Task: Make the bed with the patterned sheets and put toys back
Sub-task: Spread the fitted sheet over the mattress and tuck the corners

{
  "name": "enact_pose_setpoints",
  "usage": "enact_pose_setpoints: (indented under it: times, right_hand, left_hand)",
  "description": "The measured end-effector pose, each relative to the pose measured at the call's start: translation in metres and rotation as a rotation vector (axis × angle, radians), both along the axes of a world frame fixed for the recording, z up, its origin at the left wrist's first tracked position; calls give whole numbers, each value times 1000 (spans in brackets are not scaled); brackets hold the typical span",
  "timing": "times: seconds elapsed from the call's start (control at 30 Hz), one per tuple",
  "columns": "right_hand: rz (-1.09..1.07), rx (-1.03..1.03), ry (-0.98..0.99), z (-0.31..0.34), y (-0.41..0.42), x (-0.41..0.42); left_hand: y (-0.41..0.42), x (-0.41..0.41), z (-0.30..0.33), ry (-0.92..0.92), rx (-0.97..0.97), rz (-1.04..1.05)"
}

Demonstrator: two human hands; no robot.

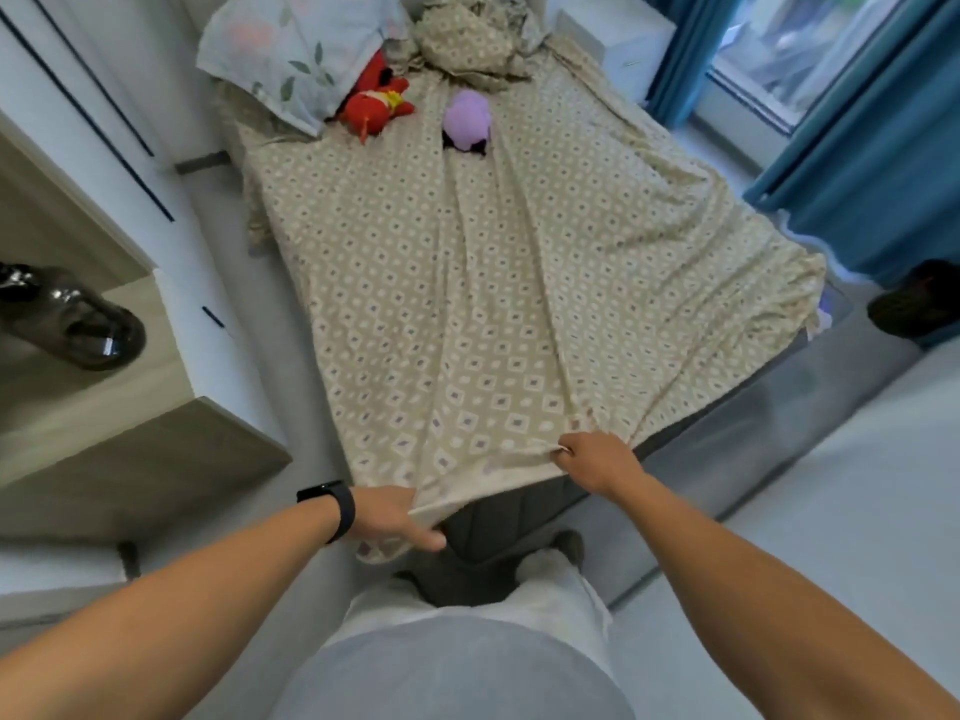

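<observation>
A beige patterned sheet (498, 283) lies spread over the bed, creased lengthwise, its foot edge lifted off the dark mattress (509, 517). My left hand (395, 517) grips the sheet's near left corner. My right hand (592, 459) pinches the foot edge further right. At the head end lie a red plush toy (374, 103) and a purple plush toy (467, 119). A floral pillow (296, 49) partly covers the red toy. A crumpled patterned cloth (472, 39) is bunched at the top.
A white and wood cabinet (156, 387) stands left of the bed with a dark bottle (72, 319) on it. Blue curtains (857, 163) and a window are on the right. A white bedside unit (618, 39) is at the head. A dark object (914, 298) sits on the floor.
</observation>
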State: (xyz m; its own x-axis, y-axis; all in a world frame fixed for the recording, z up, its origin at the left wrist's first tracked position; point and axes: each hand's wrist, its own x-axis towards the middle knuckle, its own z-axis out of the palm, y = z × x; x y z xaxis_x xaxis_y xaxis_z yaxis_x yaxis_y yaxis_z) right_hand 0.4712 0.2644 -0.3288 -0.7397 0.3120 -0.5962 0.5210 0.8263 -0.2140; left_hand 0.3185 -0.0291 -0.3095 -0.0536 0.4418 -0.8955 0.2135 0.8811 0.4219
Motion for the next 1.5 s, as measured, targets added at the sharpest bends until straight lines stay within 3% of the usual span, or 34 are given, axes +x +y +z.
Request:
enact_pose_setpoints:
  times: [0.1, 0.27, 0.47, 0.57, 0.67, 0.9, 1.07, 1.3, 1.5]
  right_hand:
    - [-49, 103, 8, 10, -12, 21]
    - [-95, 253, -58, 31, -13, 55]
    - [-102, 312, -132, 35, -19, 91]
    - [-66, 338, -118, 31, -24, 104]
    - [-107, 345, -157, 30, -22, 121]
    - [-86, 357, -308, 4, -28, 172]
    - [-139, 306, -388, -3, -40, 174]
    - [-223, 236, -551, -5, -52, 173]
    - [-264, 132, -536, -4, -70, 159]
  left_hand:
    - [4, 16, 21, -30, 9, -82]
    - [15, 46, 31, -379, 55, -2]
    - [17, 94, 26, -468, 63, -99]
    - [18, 105, 22, -440, 71, -80]
    - [25, 121, 24, -297, 137, -136]
    - [52, 175, 16, -127, 192, -528]
    - [55, 170, 1, -122, 149, -638]
    - [56, 156, -3, -226, 92, -542]
    - [55, 149, -3, -207, 86, -495]
